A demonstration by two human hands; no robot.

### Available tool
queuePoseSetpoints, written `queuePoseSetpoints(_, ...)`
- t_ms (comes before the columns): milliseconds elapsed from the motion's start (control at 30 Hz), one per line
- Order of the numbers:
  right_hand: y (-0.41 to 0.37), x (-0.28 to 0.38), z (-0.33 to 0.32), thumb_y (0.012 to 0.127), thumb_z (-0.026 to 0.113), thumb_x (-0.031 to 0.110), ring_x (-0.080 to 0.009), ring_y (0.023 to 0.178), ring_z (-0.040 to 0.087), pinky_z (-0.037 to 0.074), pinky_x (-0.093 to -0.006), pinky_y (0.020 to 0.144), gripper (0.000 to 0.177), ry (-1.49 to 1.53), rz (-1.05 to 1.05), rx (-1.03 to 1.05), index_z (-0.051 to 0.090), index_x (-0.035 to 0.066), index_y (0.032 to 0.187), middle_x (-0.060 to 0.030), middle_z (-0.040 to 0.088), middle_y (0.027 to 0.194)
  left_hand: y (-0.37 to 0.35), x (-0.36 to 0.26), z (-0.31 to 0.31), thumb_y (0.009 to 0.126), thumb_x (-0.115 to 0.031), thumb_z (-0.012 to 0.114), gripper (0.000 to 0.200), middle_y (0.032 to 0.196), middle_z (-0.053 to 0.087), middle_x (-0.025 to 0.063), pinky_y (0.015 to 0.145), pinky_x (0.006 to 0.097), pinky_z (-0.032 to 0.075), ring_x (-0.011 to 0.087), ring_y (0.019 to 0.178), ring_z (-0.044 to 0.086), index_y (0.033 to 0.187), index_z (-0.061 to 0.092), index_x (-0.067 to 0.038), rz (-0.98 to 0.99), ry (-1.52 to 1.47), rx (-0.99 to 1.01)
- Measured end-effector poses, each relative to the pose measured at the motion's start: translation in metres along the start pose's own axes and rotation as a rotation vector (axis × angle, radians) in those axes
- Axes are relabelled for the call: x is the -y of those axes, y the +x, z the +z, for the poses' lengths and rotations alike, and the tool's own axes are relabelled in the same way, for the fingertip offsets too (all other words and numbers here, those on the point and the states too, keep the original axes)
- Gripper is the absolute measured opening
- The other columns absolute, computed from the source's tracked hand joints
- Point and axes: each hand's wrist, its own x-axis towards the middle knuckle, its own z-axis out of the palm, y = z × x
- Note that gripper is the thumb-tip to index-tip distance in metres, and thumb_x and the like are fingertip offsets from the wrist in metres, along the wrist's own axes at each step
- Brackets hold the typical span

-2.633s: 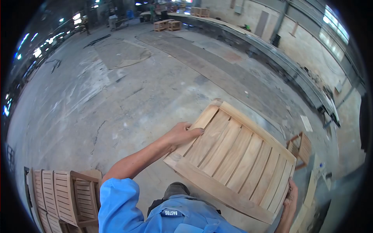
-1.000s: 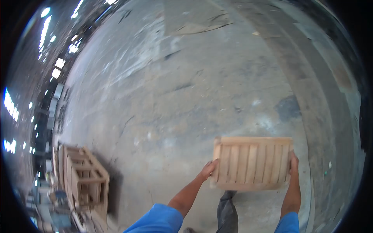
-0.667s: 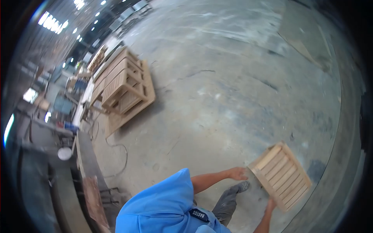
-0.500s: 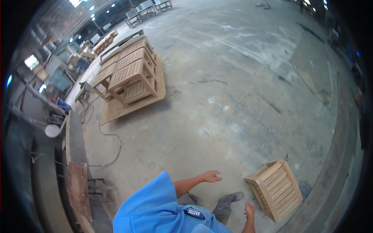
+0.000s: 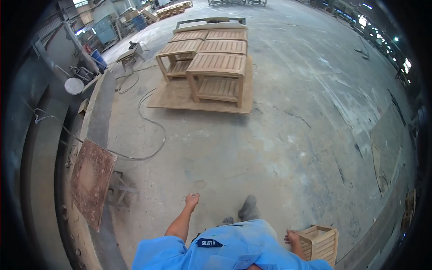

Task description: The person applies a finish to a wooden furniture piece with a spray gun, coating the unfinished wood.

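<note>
My left hand (image 5: pixel 192 201) hangs over the concrete floor in front of my body, with loosely curled fingers and nothing visible in it. My right hand (image 5: pixel 291 236) is low at my right side, fingers slightly bent and apart. Just beside it stands a small slatted wooden table (image 5: pixel 321 240), whose near part is hidden by my arm and sleeve. In this view the hand is right at the left edge of that table. My shoes (image 5: pixel 248 209) show below my blue shirt.
Ahead, several slatted wooden tables (image 5: pixel 218 63) stand grouped on a wooden board (image 5: pixel 175 99). A hose (image 5: pixel 163 135) curves over the floor at left. A reddish worn panel (image 5: pixel 92 180) rests on a stand, near a ledge (image 5: pixel 101 112). A blue drum (image 5: pixel 98 58) stands farther back.
My view has swung left, bringing the grouped tables to the middle. The small table has shifted to the lower right edge of view. My left hand has swung down and left; my feet have moved.
</note>
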Motion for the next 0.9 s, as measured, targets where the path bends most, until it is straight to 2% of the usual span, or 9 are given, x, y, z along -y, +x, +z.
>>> queuePoseSetpoints(100,0.039,0.091,0.031,0.091,0.064,0.035,-0.0274,0.071,0.065,0.054,-0.0455,0.06,0.045,-0.067,-0.072,0.026,0.057,0.004,0.123,-0.0142,0.064,0.089,-0.01,-0.027,-0.029,0.083,-0.028,0.063,0.019,0.067,0.054,-0.0006,0.047,0.0319,0.035,0.0116,0.055,0.05,0.089,0.062,-0.009,-0.212,-0.076,0.079)
queuePoseSetpoints(200,0.066,0.19,0.071,0.091,0.064,0.036,-0.0273,0.071,0.065,0.054,-0.0445,0.061,0.048,-0.112,-0.128,0.071,0.056,0.003,0.126,-0.0148,0.063,0.091,0.026,-0.017,-0.047,0.083,-0.028,0.063,0.017,0.066,0.052,-0.0019,0.048,0.0318,0.033,0.0119,0.057,0.051,0.085,0.058,-0.012,-0.281,-0.059,0.001)
queuePoseSetpoints(333,0.097,0.352,0.13,0.091,0.063,0.037,-0.0272,0.071,0.065,0.054,-0.0431,0.061,0.051,-0.212,-0.233,0.173,0.055,0.002,0.127,-0.0157,0.063,0.094,0.038,-0.067,-0.074,0.082,-0.029,0.064,0.024,0.069,0.056,0.0014,0.053,0.0396,0.043,0.016,0.059,0.054,0.096,0.064,-0.01,-0.375,-0.178,-0.157)
queuePoseSetpoints(367,0.102,0.396,0.146,0.091,0.063,0.037,-0.0256,0.072,0.065,0.054,-0.042,0.061,0.053,-0.25,-0.261,0.203,0.053,0.002,0.13,-0.0154,0.064,0.095,0.053,-0.067,-0.08,0.082,-0.031,0.064,0.029,0.072,0.059,0.004,0.055,0.0407,0.047,0.0172,0.062,0.056,0.102,0.067,-0.009,-0.328,-0.183,-0.179)
queuePoseSetpoints(500,0.122,0.554,0.211,0.091,0.064,0.039,-0.0221,0.07,0.064,0.054,-0.0396,0.059,0.06,-0.309,-0.462,0.254,0.049,0.001,0.136,-0.0135,0.064,0.094,0.114,-0.092,-0.101,0.082,-0.032,0.064,0.031,0.073,0.061,0.0042,0.048,0.0382,0.044,0.0165,0.063,0.057,0.102,0.068,-0.009,-0.286,-0.178,-0.305)
queuePoseSetpoints(600,0.134,0.652,0.264,0.09,0.066,0.039,-0.021,0.067,0.064,0.053,-0.0375,0.055,0.062,-0.333,-0.581,0.267,0.05,0.001,0.135,-0.0119,0.065,0.09,0.165,-0.139,-0.125,0.083,-0.032,0.064,0.029,0.072,0.06,0.0036,0.052,0.0405,0.045,0.0165,0.061,0.055,0.1,0.068,-0.009,-0.337,-0.287,-0.26)
queuePoseSetpoints(733,0.141,0.752,0.323,0.089,0.068,0.036,-0.0157,0.063,0.062,0.051,-0.0338,0.052,0.06,-0.244,-0.681,0.226,0.051,-0.001,0.133,-0.0079,0.064,0.082,0.267,-0.212,-0.154,0.084,-0.032,0.064,0.027,0.079,0.059,0.0036,0.069,0.0472,0.049,0.0154,0.068,0.054,0.095,0.065,-0.008,-0.37,-0.301,-0.239)
queuePoseSetpoints(767,0.141,0.774,0.334,0.089,0.067,0.036,-0.0149,0.063,0.062,0.051,-0.0326,0.051,0.06,-0.182,-0.673,0.197,0.052,-0.001,0.133,-0.0073,0.064,0.081,0.273,-0.264,-0.163,0.084,-0.033,0.064,0.032,0.092,0.065,0.0064,0.08,0.0467,0.05,0.0197,0.081,0.061,0.101,0.067,-0.006,-0.386,-0.273,-0.208)
queuePoseSetpoints(900,0.129,0.844,0.356,0.089,0.067,0.036,-0.0135,0.062,0.06,0.047,-0.0291,0.048,0.058,-0.018,-0.659,0.087,0.054,-0.001,0.131,-0.0053,0.062,0.077,0.389,-0.37,-0.177,0.084,-0.033,0.066,0.045,0.111,0.068,0.0131,0.094,0.041,0.048,0.028,0.104,0.063,0.117,0.065,-0.002,-0.073,-0.143,-0.161)
